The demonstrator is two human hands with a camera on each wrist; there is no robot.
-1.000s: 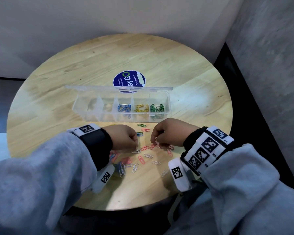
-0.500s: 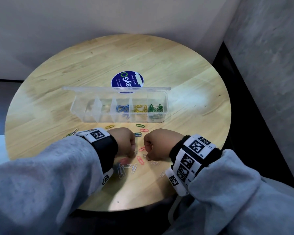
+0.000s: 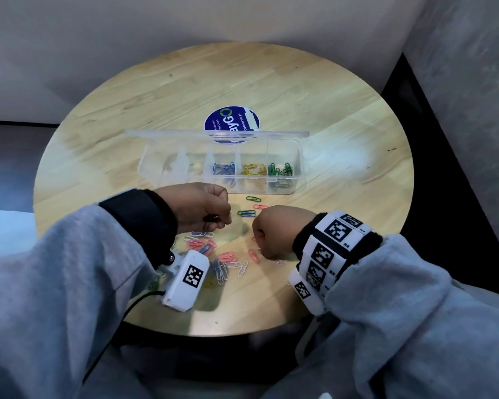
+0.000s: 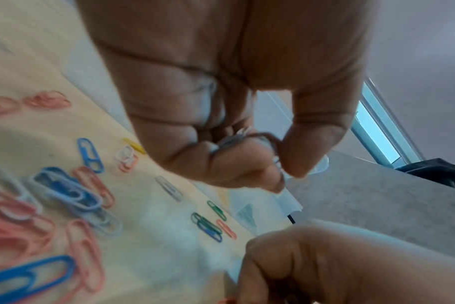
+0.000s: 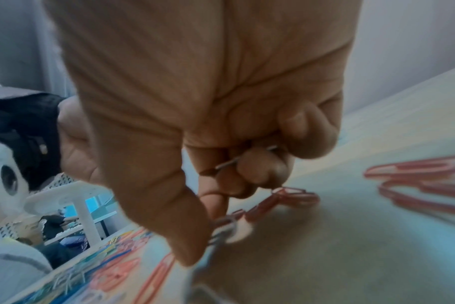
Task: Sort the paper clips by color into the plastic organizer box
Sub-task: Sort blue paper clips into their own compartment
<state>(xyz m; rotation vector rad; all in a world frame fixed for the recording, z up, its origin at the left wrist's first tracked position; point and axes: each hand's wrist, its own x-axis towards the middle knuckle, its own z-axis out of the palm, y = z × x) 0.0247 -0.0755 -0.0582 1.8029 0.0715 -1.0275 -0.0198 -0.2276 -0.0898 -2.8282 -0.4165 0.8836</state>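
Paper clips point(image 3: 228, 259) still loose lie in a mixed heap of pink, white and blue near the bench's point(image 3: 271, 87) near edge, between the two hands. The right hand point(image 3: 274, 233) is down on the bench at the heap's right side, thumb and forefinger closing on a white clip point(image 5: 222, 231) while its curled fingers already hold a pale clip or two in the palm. The left hand point(image 3: 205, 207) hangs just above the heap, fingers curled round a small bunch of white clips point(image 4: 237, 137). A judgement: both hands are gathering one colour, so the pinch should lift only the white clip and leave the pink ones touching it behind; sliding it clear of them first would help. A few green, blue and pink clips point(image 3: 247, 213) lie apart, farther in. Beyond them, toward the bench's middle, stands the plastic organizer box point(image 3: 153, 165), lid open, with blue, yellow and green clips in its three right-hand compartments; the left ones look empty, so the white should go there.
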